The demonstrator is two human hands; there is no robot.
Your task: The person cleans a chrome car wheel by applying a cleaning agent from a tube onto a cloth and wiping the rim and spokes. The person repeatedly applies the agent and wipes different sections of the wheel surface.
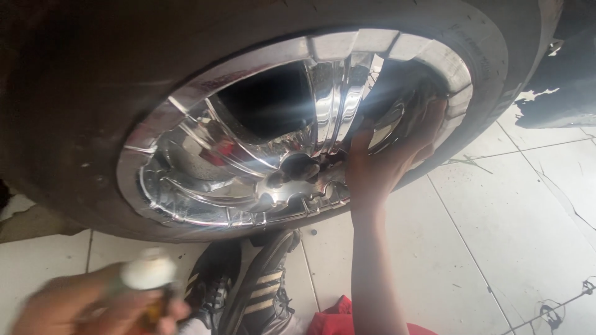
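The right hand (388,155) reaches up into the polished chrome wheel rim with broad spokes (248,161), palm turned toward the spokes near the hub; its fingers (428,118) are spread fairly wide and press against the chrome face at the right side of the rim, apparently over a dark cloth, though glare and shadow prevent confirmation; the forearm rises from the bottom edge of the view to the wheel. The rim sits inside a dark rubber tyre (74,111), which fills the upper left of the view and rests on the white tiled floor (496,236). The left hand (81,307) is at the lower left, strongly blurred; its fingers are closed around a small bottle with a white cap and an amber body (152,279), held upright, well apart from the rim and below the tyre. Between the two hands, on the floor just beneath the tyre, lie black sports shoes with pale side stripes (248,288); a red garment (332,319) shows at the bottom edge beside the right forearm.
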